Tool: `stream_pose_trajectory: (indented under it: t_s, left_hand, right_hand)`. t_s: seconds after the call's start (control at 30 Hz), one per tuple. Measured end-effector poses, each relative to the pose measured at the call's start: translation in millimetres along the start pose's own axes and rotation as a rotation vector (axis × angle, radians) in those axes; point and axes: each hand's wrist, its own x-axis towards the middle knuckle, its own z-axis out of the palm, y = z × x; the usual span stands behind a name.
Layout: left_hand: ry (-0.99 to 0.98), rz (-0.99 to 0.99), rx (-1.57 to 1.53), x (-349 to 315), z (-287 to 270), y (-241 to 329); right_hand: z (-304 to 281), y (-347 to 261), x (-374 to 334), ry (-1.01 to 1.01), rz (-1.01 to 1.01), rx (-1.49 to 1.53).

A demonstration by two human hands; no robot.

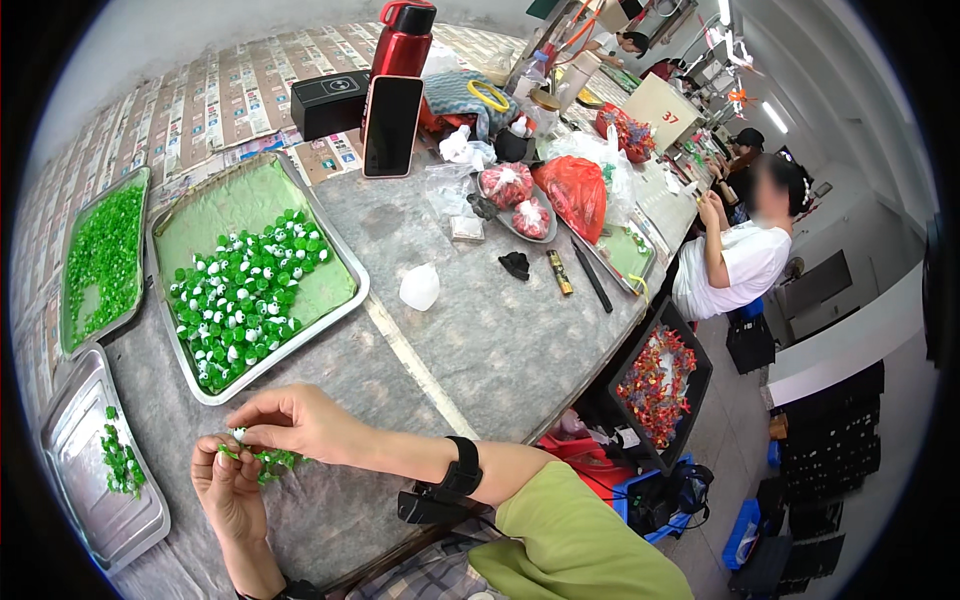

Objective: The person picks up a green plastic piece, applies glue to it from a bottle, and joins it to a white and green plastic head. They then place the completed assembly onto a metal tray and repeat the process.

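Note:
My left hand (228, 490) is cupped palm up over the grey table, holding a small bunch of green plastic pieces (268, 460). My right hand (300, 420) reaches across from the right and pinches a small white-and-green piece (238, 434) at the top of that bunch. Just beyond my hands lies a metal tray (330, 310) lined with green cloth and filled with several green and white pieces (240, 295).
A tray of green pieces (100, 260) sits far left; a nearly bare metal tray (75, 470) is near left. A red bottle (403, 45), phone (391, 125), black box (330, 102), red bags and tools stand farther back. Another person in white (735, 255) sits right.

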Motion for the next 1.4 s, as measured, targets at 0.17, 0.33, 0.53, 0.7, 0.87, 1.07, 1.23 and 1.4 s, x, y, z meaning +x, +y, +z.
stream_pose_trajectory:
  t_s: [0.17, 0.33, 0.53, 0.7, 0.87, 1.07, 1.23, 1.4]
  left_hand:
    - [0.036, 0.004, 0.009, -2, -1, 4]
    - [0.028, 0.002, 0.004, 1, 0, 2]
    - [0.022, -0.002, 0.015, 0, -1, 2]
    - [0.051, 0.005, 0.028, -2, -2, 5]
    - [0.082, -0.034, 0.026, 1, -1, 2]
    - [0.061, -0.095, 0.064, 2, -3, 3]
    - [0.071, -0.080, 0.103, -1, -7, 7]
    - [0.048, -0.065, 0.148, -1, -6, 8]
  right_hand:
    - [0, 3, 2, -0.071, 0.009, 0.134]
    - [1, 0, 0, -0.044, 0.015, 0.148]
    - [0, 0, -1, -0.045, 0.034, 0.070]
    - [3, 7, 1, -0.068, 0.051, 0.094]
    - [0, -7, 0, 0.066, 0.076, 0.065]
    - [2, -10, -5, 0.063, 0.058, 0.002]
    - [8, -7, -3, 0.053, 0.047, -0.017]
    - [11, -9, -4, 0.064, 0.035, -0.056]
